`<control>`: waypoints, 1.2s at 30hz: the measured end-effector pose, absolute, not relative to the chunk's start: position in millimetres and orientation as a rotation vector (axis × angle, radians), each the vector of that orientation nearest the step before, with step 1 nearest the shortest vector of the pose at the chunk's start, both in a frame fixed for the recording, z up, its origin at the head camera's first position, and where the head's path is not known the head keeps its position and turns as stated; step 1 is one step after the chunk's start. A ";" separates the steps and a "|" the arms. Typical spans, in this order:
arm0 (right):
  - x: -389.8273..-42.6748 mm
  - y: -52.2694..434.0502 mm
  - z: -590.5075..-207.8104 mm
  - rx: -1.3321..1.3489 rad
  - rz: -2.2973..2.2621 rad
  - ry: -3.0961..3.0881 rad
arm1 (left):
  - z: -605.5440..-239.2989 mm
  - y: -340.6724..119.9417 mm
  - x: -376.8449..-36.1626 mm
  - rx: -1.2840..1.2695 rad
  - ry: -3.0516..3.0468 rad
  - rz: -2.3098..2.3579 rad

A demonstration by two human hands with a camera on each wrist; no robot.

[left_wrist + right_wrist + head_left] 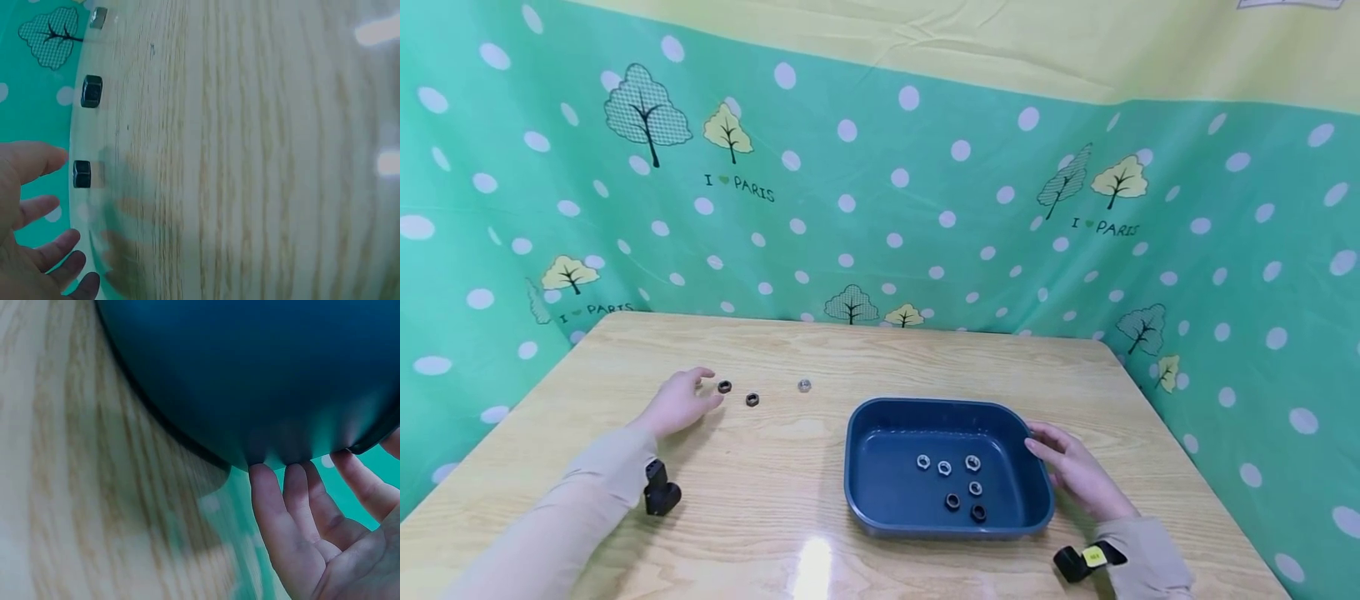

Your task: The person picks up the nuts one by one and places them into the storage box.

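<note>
My left hand (pixel 681 403) reaches low over the table's left side, thumb and fingers spread apart around nothing. Just beyond its fingertips lies a black hex nut (pixel 725 387), also in the left wrist view, where the nut (pixel 82 174) sits near the extended finger. A second black nut (pixel 752 400) and a silver nut (pixel 805 385) lie farther right. With its thumb over the rim and fingertips against the outer wall, my right hand (pixel 1075 471) holds the right end of a dark blue tray (pixel 880 527). Inside it are several silver nuts (pixel 944 468) and two black nuts (pixel 952 502).
The wooden tabletop (pixel 760 475) carries the tray right of centre. Behind and beside it hangs a green dotted curtain (pixel 865 225) printed with trees. Black wrist cameras are strapped to the left sleeve (pixel 587 492) and right sleeve (pixel 1142 554).
</note>
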State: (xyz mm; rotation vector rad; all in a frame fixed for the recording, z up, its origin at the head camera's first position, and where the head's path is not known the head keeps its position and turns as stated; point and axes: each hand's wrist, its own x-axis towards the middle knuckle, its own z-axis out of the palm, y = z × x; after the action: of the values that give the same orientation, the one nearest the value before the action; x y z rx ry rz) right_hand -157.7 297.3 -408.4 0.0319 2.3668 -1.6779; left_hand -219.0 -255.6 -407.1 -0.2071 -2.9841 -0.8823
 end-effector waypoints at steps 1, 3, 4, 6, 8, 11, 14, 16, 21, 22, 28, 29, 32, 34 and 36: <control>-157.8 297.3 -408.4 0.029 -1.677 2.367 | -407.9 -256.5 -220.2 -0.193 -2.995 -0.869; -158.0 297.4 -408.7 0.039 -1.680 2.365 | -409.4 -257.2 -222.0 -0.163 -3.008 -0.861; -158.1 297.3 -408.8 0.045 -1.683 2.362 | -409.9 -257.2 -222.9 -0.150 -3.013 -0.856; -158.4 297.7 -409.2 0.036 -1.678 2.363 | -410.1 -257.0 -224.2 -0.132 -3.019 -0.842; -158.7 297.7 -409.6 0.049 -1.685 2.356 | -410.0 -256.6 -225.2 -0.121 -3.022 -0.827; -158.9 298.2 -410.2 0.032 -1.679 2.354 | -409.6 -255.7 -227.1 -0.117 -3.029 -0.780; -158.6 298.1 -410.6 0.052 -1.675 2.359 | -408.9 -254.1 -229.0 -0.111 -3.039 -0.747; -158.5 298.3 -411.0 0.053 -1.670 2.362 | -408.0 -252.5 -230.1 -0.113 -3.043 -0.728; -158.3 299.0 -411.3 0.046 -1.673 2.360 | -404.4 -247.4 -231.2 -0.139 -3.034 -0.695; -158.4 298.8 -411.1 0.051 -1.674 2.362 | -403.6 -246.9 -231.4 -0.143 -3.033 -0.691; -158.0 298.2 -409.9 0.067 -1.655 2.383 | -404.8 -247.2 -233.7 -0.169 -3.019 -0.672; -157.7 298.3 -410.1 0.062 -1.650 2.386 | -405.4 -247.5 -234.1 -0.174 -3.016 -0.667; -157.1 298.3 -409.8 0.054 -1.641 2.388 | -407.1 -248.2 -235.2 -0.186 -3.011 -0.657; -156.9 298.2 -409.7 0.058 -1.638 2.392 | -407.8 -248.4 -235.7 -0.189 -3.009 -0.654; -156.7 298.1 -409.5 0.064 -1.639 2.394 | -408.3 -248.2 -236.2 -0.189 -3.008 -0.652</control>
State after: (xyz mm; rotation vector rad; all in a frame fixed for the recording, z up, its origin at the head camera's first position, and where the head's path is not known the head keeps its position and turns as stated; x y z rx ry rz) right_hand -156.7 298.1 -409.5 0.0636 2.3940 -1.6394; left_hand -236.2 -248.2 -408.3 -0.1892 -3.0075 -0.6522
